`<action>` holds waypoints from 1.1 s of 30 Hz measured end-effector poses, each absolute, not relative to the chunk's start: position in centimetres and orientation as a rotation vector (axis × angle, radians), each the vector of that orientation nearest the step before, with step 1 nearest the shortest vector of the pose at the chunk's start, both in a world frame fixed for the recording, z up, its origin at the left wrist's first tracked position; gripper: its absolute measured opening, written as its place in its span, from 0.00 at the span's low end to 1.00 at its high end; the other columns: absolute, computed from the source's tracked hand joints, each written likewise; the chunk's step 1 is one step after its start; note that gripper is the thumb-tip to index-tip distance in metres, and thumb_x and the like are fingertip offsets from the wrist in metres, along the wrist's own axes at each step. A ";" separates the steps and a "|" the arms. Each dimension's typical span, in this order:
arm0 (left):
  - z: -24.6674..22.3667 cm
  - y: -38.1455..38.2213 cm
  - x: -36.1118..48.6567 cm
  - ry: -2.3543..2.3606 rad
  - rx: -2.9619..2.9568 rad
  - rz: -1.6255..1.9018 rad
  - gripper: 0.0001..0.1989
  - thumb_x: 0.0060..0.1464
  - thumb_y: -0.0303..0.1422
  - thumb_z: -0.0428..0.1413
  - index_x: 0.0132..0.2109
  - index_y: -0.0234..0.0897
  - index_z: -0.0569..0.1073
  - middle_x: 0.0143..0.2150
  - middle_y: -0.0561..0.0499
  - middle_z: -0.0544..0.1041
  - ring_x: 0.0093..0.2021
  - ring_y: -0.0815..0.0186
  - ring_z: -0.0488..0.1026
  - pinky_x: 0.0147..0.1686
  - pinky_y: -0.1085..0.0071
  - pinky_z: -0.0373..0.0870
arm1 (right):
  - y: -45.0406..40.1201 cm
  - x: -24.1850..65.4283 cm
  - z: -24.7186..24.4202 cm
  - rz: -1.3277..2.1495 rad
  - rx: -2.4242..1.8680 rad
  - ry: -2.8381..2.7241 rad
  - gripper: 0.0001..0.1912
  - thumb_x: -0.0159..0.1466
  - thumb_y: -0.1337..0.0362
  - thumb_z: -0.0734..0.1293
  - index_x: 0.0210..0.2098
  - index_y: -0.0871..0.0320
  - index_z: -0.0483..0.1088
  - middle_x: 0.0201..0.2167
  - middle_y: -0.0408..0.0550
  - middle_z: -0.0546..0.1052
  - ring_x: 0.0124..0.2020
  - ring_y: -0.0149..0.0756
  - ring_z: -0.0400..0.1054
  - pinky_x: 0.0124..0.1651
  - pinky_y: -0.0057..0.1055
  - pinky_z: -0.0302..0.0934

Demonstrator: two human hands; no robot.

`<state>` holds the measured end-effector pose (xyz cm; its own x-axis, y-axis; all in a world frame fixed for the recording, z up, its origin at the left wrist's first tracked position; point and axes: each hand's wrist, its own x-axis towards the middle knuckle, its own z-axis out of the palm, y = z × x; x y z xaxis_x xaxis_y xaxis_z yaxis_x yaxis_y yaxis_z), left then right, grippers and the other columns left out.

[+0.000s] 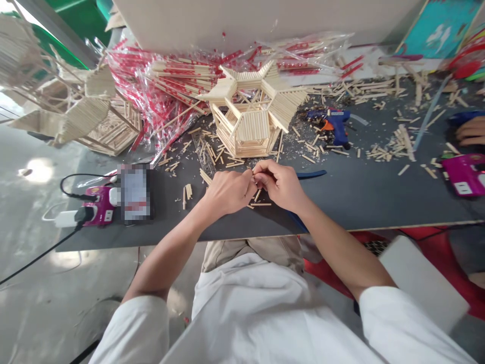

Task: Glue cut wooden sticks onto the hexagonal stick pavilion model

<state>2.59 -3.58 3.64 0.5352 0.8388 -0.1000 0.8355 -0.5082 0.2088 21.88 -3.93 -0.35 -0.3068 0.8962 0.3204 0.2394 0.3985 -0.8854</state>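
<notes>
My left hand (232,191) and my right hand (279,183) meet over the dark table, fingertips pinched together. Whatever lies between the fingers is too small and too hidden to make out. Just beyond them stands a star-shaped model (254,126) built of thin wooden sticks, with slatted panels flaring out at its top. Short cut sticks (261,204) lie under and beside my hands, and another small group of sticks (188,191) is to the left. A blue strap (312,175) runs out from behind my right hand.
A blue glue gun (337,126) lies right of the model. Bundles of wrapped sticks (182,76) fill the back. At left are a larger stick model (87,111), a phone (135,194) and a purple power strip (99,205). Another person's hand (472,131) shows at far right.
</notes>
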 end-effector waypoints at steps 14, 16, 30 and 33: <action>3.0 -3.4 2.1 1.297 2.509 0.111 0.21 0.71 0.39 0.42 0.44 0.38 0.79 0.31 0.44 0.80 0.30 0.56 0.76 0.33 0.63 0.60 | -3.9 22.0 -0.4 0.940 -0.950 -1.796 0.10 0.74 0.55 0.67 0.38 0.54 0.70 0.26 0.39 0.74 0.24 0.29 0.69 0.32 0.27 0.63; 2.8 -3.3 2.0 1.287 2.504 0.109 0.20 0.71 0.39 0.42 0.44 0.37 0.78 0.31 0.44 0.80 0.29 0.56 0.76 0.33 0.63 0.61 | -4.0 22.0 -0.4 0.959 -0.955 -1.792 0.10 0.74 0.56 0.67 0.38 0.54 0.70 0.26 0.39 0.74 0.24 0.29 0.69 0.32 0.27 0.64; 1.6 -3.1 0.6 1.226 2.489 0.331 0.21 0.77 0.42 0.36 0.54 0.38 0.69 0.35 0.48 0.80 0.31 0.62 0.77 0.32 0.68 0.60 | -3.5 23.3 -0.6 1.073 -1.008 -1.571 0.17 0.70 0.47 0.72 0.41 0.54 0.72 0.29 0.41 0.75 0.27 0.30 0.71 0.33 0.28 0.66; 1.5 -3.0 0.5 1.244 2.494 0.310 0.20 0.76 0.41 0.36 0.55 0.39 0.70 0.36 0.48 0.80 0.32 0.62 0.78 0.33 0.68 0.60 | -3.8 23.8 0.2 0.933 -1.053 -1.575 0.16 0.70 0.48 0.72 0.44 0.54 0.74 0.35 0.45 0.78 0.34 0.33 0.74 0.38 0.31 0.69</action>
<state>0.48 -2.99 1.52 0.5937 0.8035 0.0445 0.7304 -0.5612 0.3894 23.84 -3.80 0.18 -0.1384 0.9420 0.3058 0.1850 0.3279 -0.9264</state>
